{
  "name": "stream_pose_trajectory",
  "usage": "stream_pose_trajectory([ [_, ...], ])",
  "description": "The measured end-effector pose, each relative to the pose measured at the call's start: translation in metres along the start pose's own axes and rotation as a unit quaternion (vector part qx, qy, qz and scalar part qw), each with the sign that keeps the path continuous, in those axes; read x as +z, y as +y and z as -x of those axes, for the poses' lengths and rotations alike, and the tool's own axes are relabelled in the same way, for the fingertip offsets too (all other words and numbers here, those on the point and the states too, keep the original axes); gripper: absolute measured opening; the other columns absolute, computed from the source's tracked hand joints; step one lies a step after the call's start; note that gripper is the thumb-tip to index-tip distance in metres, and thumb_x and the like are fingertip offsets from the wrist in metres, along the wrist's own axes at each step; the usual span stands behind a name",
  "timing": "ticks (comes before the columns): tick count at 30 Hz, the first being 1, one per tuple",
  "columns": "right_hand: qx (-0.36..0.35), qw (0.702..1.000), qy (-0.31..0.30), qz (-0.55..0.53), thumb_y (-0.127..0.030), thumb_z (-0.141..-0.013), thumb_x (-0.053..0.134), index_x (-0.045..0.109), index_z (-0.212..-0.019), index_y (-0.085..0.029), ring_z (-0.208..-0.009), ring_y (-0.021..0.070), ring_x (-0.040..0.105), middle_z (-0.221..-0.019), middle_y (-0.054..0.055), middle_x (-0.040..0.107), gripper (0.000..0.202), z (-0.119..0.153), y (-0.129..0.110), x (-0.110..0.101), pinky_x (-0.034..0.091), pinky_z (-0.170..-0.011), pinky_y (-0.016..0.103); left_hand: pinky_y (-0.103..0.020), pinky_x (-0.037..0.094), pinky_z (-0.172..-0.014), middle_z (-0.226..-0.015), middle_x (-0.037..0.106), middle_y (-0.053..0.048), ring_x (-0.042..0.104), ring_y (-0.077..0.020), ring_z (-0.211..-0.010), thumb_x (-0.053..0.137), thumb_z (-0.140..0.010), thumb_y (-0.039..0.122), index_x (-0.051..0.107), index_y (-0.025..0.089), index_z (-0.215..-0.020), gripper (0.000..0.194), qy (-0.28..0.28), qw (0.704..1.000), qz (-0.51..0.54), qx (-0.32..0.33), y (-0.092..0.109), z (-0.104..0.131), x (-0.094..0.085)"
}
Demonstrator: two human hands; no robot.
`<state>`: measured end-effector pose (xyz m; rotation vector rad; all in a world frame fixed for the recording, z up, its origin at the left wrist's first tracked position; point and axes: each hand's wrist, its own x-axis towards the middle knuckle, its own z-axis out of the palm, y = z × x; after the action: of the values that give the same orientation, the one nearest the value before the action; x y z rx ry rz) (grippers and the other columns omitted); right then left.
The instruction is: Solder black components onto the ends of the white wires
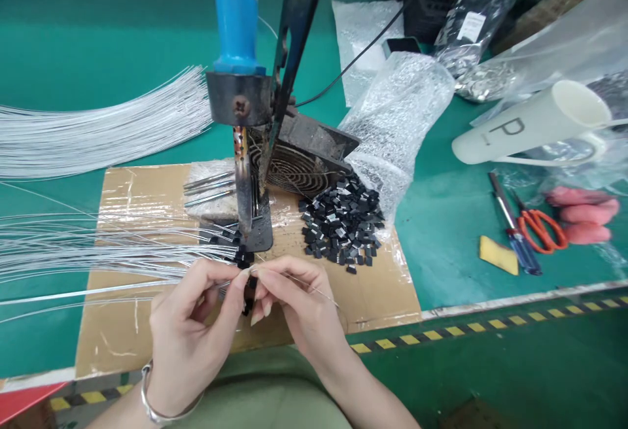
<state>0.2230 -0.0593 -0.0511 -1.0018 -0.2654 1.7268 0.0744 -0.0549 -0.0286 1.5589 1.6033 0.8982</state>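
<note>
My left hand [196, 324] pinches with thumb and forefinger, and what lies between those tips is too small to make out. Its fingertips meet those of my right hand [294, 291], which is closed on a thin wire [318, 291] trailing off to the right. Just beyond the fingers, a bundle of thin white wires [161, 256] ends in several small black connectors [243, 256]. Above them the soldering iron [243, 187] with a blue handle points downward, fixed in a black stand. A pile of loose black connectors [341, 220] lies to the right.
Cardboard [118, 324] covers the green table under my hands. A dark fan [304, 161] stands behind the iron. More white wires [108, 128] lie far left. Bubble wrap [402, 115], a white mug [530, 125], orange scissors [544, 229], a screwdriver [520, 246] and a yellow sponge [498, 254] are at right.
</note>
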Motion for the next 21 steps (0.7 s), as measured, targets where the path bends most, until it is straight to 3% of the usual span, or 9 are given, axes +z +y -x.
stream_pose_trajectory([
  [10,-0.025,0.998,0.038,-0.036,-0.040,-0.076,0.096,0.089,-0.080,-0.023,-0.049,0.0115,0.068,-0.065,-0.001,0.078,0.019,0.000,0.012,0.008,0.064,-0.052,0.023,-0.021,0.048,-0.048,-0.072,0.075,0.000,0.065,-0.0127,-0.059,0.073,-0.096,0.029,0.073,0.021,-0.088,0.012,0.004,0.998,0.058,-0.039,0.001,0.001,0.005],
  [13,-0.045,0.998,0.030,0.020,-0.042,-0.081,0.092,0.090,-0.086,-0.024,-0.052,0.0140,0.070,-0.072,0.002,0.081,0.019,0.002,0.010,0.002,0.066,-0.053,0.026,-0.020,0.047,-0.054,-0.075,0.075,0.000,0.063,-0.0121,-0.064,0.075,-0.095,0.032,0.074,0.021,-0.087,0.014,0.013,0.995,0.070,-0.066,0.004,-0.001,0.005],
  [15,-0.100,0.989,0.045,0.105,-0.041,-0.087,0.087,0.090,-0.091,-0.025,-0.056,0.0160,0.072,-0.078,0.003,0.082,0.016,0.005,0.003,-0.008,0.066,-0.054,0.029,-0.020,0.044,-0.053,-0.074,0.073,0.000,0.060,-0.0110,-0.063,0.075,-0.095,0.033,0.075,0.021,-0.088,0.013,0.010,0.995,0.072,-0.075,0.004,-0.004,0.004],
  [17,-0.195,0.947,0.100,0.234,-0.035,-0.092,0.083,0.089,-0.096,-0.027,-0.062,0.0166,0.072,-0.083,0.004,0.081,0.012,0.007,-0.007,-0.023,0.065,-0.056,0.030,-0.019,0.043,-0.052,-0.073,0.072,0.001,0.057,-0.0101,-0.060,0.075,-0.095,0.033,0.077,0.021,-0.094,0.012,0.004,0.994,0.074,-0.081,0.002,-0.006,0.001],
  [19,-0.286,0.859,0.171,0.387,-0.029,-0.096,0.079,0.088,-0.099,-0.025,-0.070,0.0172,0.071,-0.088,0.005,0.080,0.010,0.007,-0.016,-0.040,0.061,-0.062,0.030,-0.019,0.045,-0.051,-0.076,0.074,0.000,0.057,-0.0099,-0.058,0.076,-0.094,0.034,0.079,0.021,-0.100,0.014,-0.003,0.993,0.081,-0.080,-0.001,-0.007,-0.001],
  [21,-0.348,0.752,0.227,0.511,-0.027,-0.096,0.078,0.085,-0.096,-0.022,-0.066,0.0167,0.066,-0.080,0.004,0.076,0.008,0.005,-0.023,-0.054,0.057,-0.062,0.031,-0.019,0.046,-0.051,-0.081,0.077,-0.001,0.059,-0.0100,-0.059,0.077,-0.094,0.034,0.080,0.022,-0.099,0.014,-0.008,0.994,0.085,-0.073,-0.003,-0.008,-0.002],
])
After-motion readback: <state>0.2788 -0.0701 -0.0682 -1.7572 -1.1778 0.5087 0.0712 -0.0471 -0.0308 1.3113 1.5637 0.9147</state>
